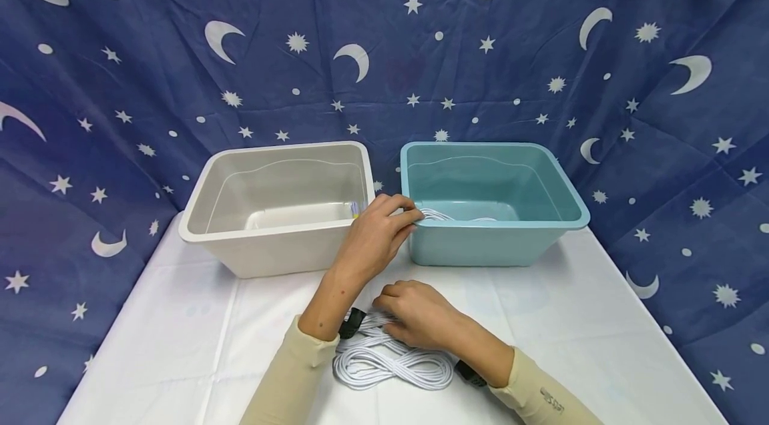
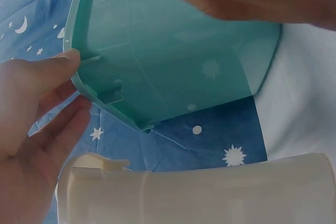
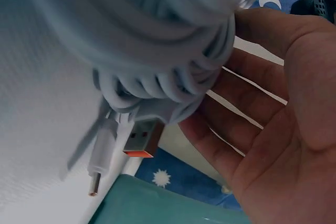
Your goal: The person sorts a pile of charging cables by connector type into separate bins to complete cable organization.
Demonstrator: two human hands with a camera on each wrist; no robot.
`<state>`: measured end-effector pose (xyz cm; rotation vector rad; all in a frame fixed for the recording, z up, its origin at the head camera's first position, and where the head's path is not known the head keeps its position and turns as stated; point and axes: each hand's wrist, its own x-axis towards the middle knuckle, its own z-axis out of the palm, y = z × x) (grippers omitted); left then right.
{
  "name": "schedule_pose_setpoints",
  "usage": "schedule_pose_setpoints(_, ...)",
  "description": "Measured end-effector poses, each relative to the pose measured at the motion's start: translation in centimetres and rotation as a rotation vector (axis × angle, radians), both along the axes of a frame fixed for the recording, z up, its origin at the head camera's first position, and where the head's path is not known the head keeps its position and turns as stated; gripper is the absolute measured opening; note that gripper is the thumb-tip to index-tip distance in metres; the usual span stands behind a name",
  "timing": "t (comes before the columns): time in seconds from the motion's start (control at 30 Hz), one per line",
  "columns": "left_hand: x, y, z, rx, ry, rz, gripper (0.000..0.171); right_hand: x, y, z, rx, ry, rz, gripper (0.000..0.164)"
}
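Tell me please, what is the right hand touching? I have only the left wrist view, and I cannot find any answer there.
Observer: The right hand is touching coiled white cable on the white tablecloth.

Operator: Thank you. Is some connector visible on this cable?

Observer: Yes, in the right wrist view a USB-A plug with an orange insert sticks out below the coil.

Operator: Good. And does the teal bin contain something? My view does not show this.

Observer: It does: from the head camera, more white cable shows inside the teal bin, just behind its near rim.
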<state>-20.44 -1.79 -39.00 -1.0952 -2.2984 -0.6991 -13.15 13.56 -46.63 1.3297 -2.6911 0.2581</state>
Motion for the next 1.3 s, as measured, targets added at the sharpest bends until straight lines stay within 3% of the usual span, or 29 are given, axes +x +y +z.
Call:
schedule_pose_setpoints(0.23, 0.0, 0.1, 0.0, 0.002, 0.000, 0.006, 0.019, 0.2, -0.3, -0.4, 0.042, -0.047, 0.016, 0.025)
schedule_pose_setpoints(0.53, -0.1, 0.1, 0.0, -0.004, 0.006, 0.012, 0.019, 0.2, -0.3, -0.5, 0.050, -0.025, 0.014, 0.023)
schedule_pose_setpoints(0.87, -0.1, 0.1, 0.1, 0.007, 0.013, 0.005, 0.018, 0.1, 0.0, 0.2, -0.027, 0.096, 0.028, 0.016)
schedule_pose_setpoints(1.3, 0.0, 0.1, 0.0, 0.005, 0.014, 0.015, 0.019, 0.5, 1.8, 3.2, -0.093, 0.250, 0.035, 0.024)
